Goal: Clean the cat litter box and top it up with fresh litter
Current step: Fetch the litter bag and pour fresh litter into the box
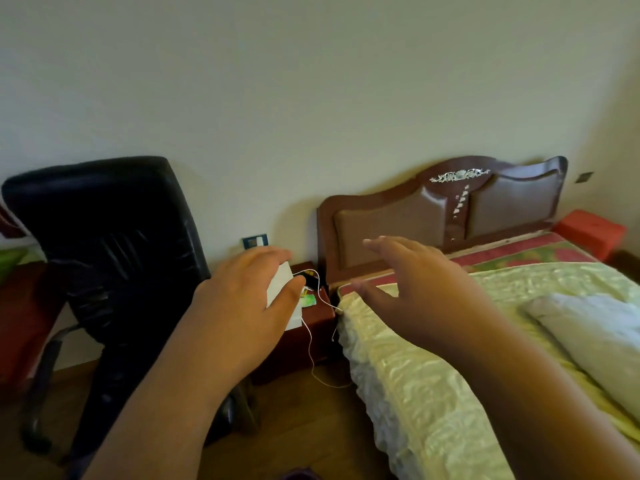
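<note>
1. Left hand (pixel 242 292) raised in front of the camera, fingers and thumb curled round a small white box-shaped object (pixel 282 292); what it is I cannot tell.
2. Right hand (pixel 412 282) held out in the air, fingers spread apart and straight, holding nothing, hovering in front of the near corner of the bed.
3. Cat litter box and litter: not visible anywhere in this view.
4. Dark red wooden bedside tabletop (pixel 320 308) sits between chair and bed, against the wall; it looks to lie beyond the left hand, contact unclear.
5. Thin white cable (pixel 311 355) runs across that tabletop and hangs down toward the brown wooden floor (pixel 304 427).
6. Small green card-like item (pixel 309 300) lies on the tabletop, just beside the white object; details too small to read.
7. Black leather office chair (pixel 110 258) stands at left, backrest toward the wall.
8. Bed with pale yellow-green quilted cover (pixel 426 375) at right; white pillow (pixel 595 337) lies on it.
9. Dark brown carved headboard (pixel 443 209) with padded panels stands against the cream wall (pixel 311 81).
10. Red box-shaped block (pixel 588 230) beside the far end of the headboard.
11. Wall socket (pixel 255 241) sits low on the wall just above the tabletop.
</note>
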Available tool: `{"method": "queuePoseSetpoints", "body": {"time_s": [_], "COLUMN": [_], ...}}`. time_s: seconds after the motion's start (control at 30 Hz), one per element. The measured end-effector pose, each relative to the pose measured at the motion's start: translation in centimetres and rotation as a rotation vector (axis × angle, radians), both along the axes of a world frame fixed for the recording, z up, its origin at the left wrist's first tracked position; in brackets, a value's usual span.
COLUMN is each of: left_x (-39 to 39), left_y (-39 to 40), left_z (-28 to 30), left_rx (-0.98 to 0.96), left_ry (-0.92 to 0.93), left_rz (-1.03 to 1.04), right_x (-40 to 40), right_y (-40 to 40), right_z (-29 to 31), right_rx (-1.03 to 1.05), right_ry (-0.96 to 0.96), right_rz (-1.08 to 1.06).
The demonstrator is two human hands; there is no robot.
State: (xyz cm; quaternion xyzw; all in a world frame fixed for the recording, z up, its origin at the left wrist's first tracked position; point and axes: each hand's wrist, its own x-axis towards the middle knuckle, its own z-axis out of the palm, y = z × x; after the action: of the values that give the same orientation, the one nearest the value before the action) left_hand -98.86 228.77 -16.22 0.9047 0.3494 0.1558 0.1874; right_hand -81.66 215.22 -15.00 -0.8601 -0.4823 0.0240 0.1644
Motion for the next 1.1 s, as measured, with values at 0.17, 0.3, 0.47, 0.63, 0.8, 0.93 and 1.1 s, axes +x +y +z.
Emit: {"method": "queuePoseSetpoints", "body": {"time_s": [0.17, 0.3, 0.47, 0.63, 0.8, 0.93, 1.1], "left_x": [1.0, 1.5, 3.1, 5.1, 6.9, 7.4, 6.7], "left_y": [2.9, 5.0, 4.9, 0.2, -7.8, -15.1, -23.5], "left_z": [0.5, 0.3, -0.9, -0.9, 0.1, 1.2, 2.3], "left_rx": [0.021, 0.043, 0.013, -0.018, 0.0, 0.006, -0.002], "left_ry": [0.025, -0.025, -0.08, -0.099, -0.122, -0.142, -0.171], "left_rz": [-0.163, -0.338, -0.605, -0.849, -1.093, -1.252, -1.396], "right_x": [-1.7, -4.1, -7.1, -10.4, -14.2, -17.2, -21.0], "right_y": [0.0, -0.5, -3.2, -8.9, -17.0, -23.3, -30.5], "right_z": [0.4, 0.6, -0.1, -0.2, 0.2, 1.1, 1.5], "right_rx": [0.022, 0.04, 0.051, 0.035, 0.05, 0.058, 0.077], "right_ry": [-0.001, -0.001, 0.006, -0.005, -0.04, -0.066, -0.102], "right_rz": [-0.168, -0.33, -0.6, -0.869, -1.129, -1.302, -1.443]}}
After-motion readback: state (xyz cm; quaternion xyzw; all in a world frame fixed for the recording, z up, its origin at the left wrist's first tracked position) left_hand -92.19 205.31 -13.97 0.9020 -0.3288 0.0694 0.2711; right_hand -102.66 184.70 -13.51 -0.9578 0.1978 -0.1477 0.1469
